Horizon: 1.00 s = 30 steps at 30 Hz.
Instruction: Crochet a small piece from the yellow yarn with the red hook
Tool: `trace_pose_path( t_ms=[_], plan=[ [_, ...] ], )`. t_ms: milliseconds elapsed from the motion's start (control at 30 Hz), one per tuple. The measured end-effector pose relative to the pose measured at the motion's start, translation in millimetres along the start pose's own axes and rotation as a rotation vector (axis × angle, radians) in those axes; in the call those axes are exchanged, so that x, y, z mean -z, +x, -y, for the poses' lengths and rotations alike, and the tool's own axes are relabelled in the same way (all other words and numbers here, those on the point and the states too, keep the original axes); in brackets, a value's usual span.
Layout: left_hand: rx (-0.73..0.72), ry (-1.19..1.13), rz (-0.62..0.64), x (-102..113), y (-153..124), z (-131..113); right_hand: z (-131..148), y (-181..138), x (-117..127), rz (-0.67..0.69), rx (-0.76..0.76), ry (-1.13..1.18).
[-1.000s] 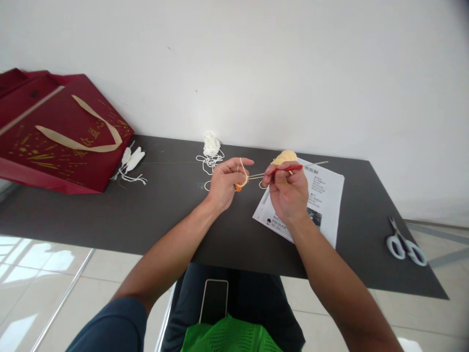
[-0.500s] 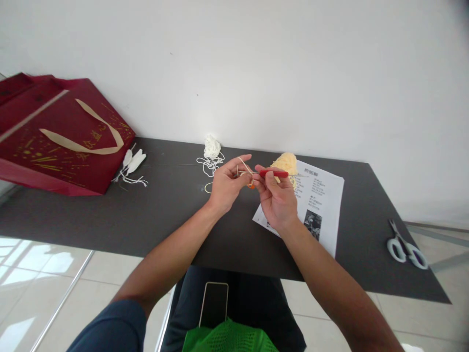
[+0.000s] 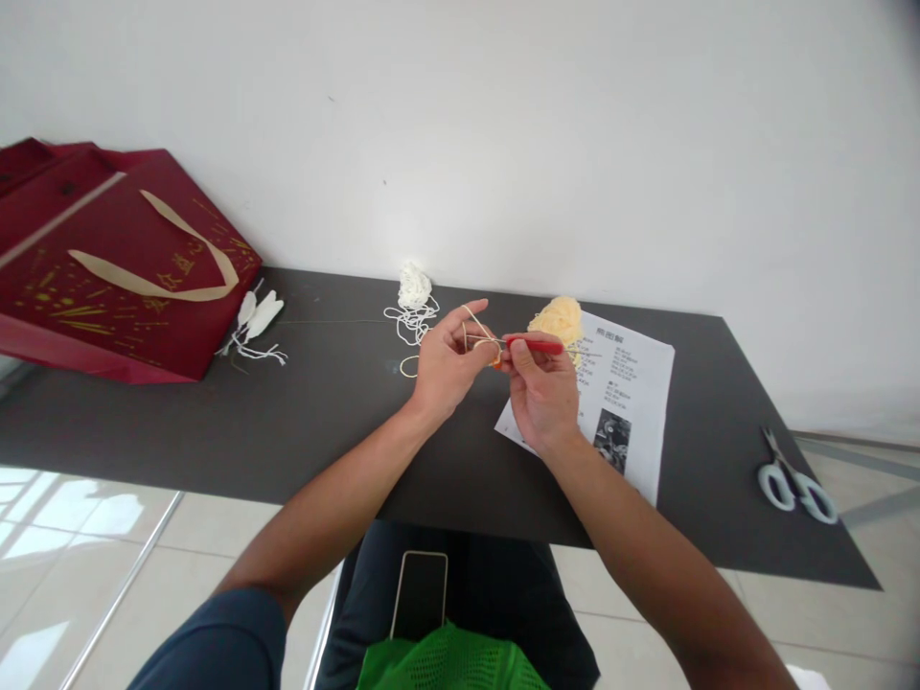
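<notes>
Between thumb and fingers, my right hand (image 3: 544, 388) grips a crochet hook (image 3: 536, 346) by its red handle, its thin metal shaft pointing left. My left hand (image 3: 449, 359) pinches pale yellow yarn (image 3: 472, 316), a strand of which loops over the raised index finger. Where the hands meet, the hook's tip reaches the yarn, and a small orange bit (image 3: 496, 363) shows there. Fingers hide most of the worked yarn. Just behind my right hand lies a ball of pale yellow yarn (image 3: 560, 319), at the edge of a printed sheet (image 3: 647, 383).
White yarn (image 3: 415, 286) lies near the wall with loose loops. Small white pieces with strings (image 3: 260, 316) rest beside a dark red gift bag (image 3: 129, 278) at left. Scissors (image 3: 794, 484) are near the dark table's (image 3: 331, 402) right end. A phone (image 3: 421, 594) lies on my lap.
My right hand has shifted slightly left and rolled over the red handle, its fingers drawn in closer. My left hand keeps its hold, with the yarn still over its index finger.
</notes>
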State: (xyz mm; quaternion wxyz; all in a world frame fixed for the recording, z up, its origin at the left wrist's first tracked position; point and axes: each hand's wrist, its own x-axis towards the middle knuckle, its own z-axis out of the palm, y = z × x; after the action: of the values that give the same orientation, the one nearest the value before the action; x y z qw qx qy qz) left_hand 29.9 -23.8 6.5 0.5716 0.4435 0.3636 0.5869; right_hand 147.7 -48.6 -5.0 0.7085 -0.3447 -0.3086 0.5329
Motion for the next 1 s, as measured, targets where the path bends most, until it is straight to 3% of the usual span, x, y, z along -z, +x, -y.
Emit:
trace_pose_path(
  t_ms=[167,500,700,1000],
  plan=[
    [-0.038,0.005,-0.067,-0.8,-0.5,0.5,1.6,1.8,1.5,0.002,0.007,0.013],
    [-0.020,-0.001,-0.025,0.6,-0.8,1.7,4.0,1.1,0.4,0.032,-0.004,0.045],
    [-0.095,0.026,-0.047,2.4,0.9,2.8,10.7,2.1,0.6,0.035,0.077,0.015],
    [-0.080,0.030,-0.074,3.8,1.6,2.1,16.6,4.6,3.5,0.045,0.236,-0.068]
  ],
)
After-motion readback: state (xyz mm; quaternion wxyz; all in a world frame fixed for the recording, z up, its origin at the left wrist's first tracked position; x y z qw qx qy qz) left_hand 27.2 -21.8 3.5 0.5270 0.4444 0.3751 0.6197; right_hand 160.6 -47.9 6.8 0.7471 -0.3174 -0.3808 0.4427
